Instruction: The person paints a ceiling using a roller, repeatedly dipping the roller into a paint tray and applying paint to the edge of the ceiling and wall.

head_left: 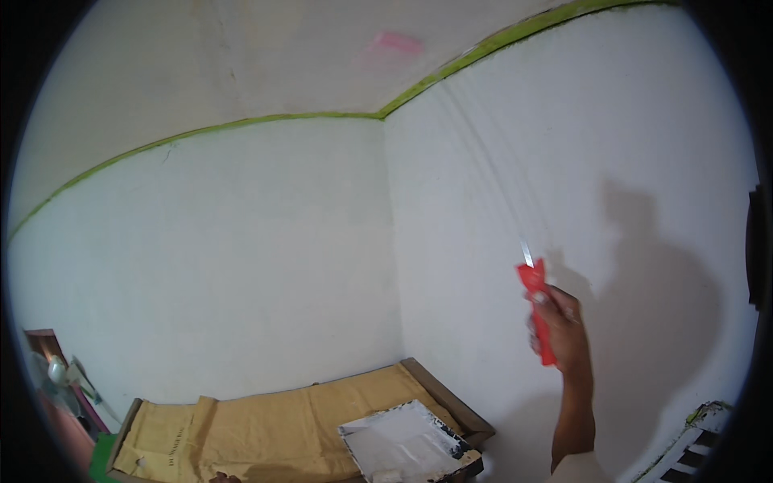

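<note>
A long tool (527, 253) is held at the right of the scene, in front of the right wall (475, 241), and its red handle (548, 351) lies inside the grip of the right hand (555, 322). The grip is closed around the handle, with the thumb laid along it, and red is left exposed both above and below the fist. From the grip, the tool's long axis is directed upward and to the left, toward the far corner of the ceiling (266, 56). The thin metal shaft is blurred along most of its length; a pink smear (398, 43) is seen against the ceiling beyond the green trim (241, 122), but whether it is the tool's head cannot be told. The right forearm (573, 410) is raised almost upright from the near edge, with the wrist bent slightly left. The left hand cannot be made out, so its grip cannot be told. Well apart from the fist, near and to the left, a white-smeared tray (403, 443) is set on brown paper (266, 435), by which a wood-edged top is covered.
</note>
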Motion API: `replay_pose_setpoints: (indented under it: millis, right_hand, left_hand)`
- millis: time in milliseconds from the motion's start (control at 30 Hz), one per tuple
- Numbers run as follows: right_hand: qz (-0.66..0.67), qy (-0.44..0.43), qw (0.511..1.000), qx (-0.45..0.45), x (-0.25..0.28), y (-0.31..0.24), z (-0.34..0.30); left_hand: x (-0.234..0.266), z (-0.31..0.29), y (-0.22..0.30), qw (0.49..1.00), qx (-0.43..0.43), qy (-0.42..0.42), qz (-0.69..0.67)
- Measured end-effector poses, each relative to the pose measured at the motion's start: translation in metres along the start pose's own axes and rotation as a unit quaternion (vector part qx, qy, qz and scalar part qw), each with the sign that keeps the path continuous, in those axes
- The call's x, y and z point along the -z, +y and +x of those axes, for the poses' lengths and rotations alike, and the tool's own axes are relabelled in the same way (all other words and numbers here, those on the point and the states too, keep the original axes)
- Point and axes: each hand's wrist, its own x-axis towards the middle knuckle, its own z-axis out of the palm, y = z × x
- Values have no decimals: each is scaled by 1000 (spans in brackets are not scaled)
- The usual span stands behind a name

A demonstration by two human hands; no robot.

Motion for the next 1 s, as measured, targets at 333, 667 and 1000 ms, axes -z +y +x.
replay_pose_setpoints:
  millis: [333,667,1000]
  right_hand:
    - [-3,53,998,-15,15,6,-30]
    - [-29,-10,1000,5,-31,30,41]
    - [-47,-13,999,3,-7,-11,21]
  left_hand:
    - [12,-13,5,961,-151,54,226]
    - [1,4,-11,967,-167,152,114]
    - [46,-24,41,881,-257,-71,391]
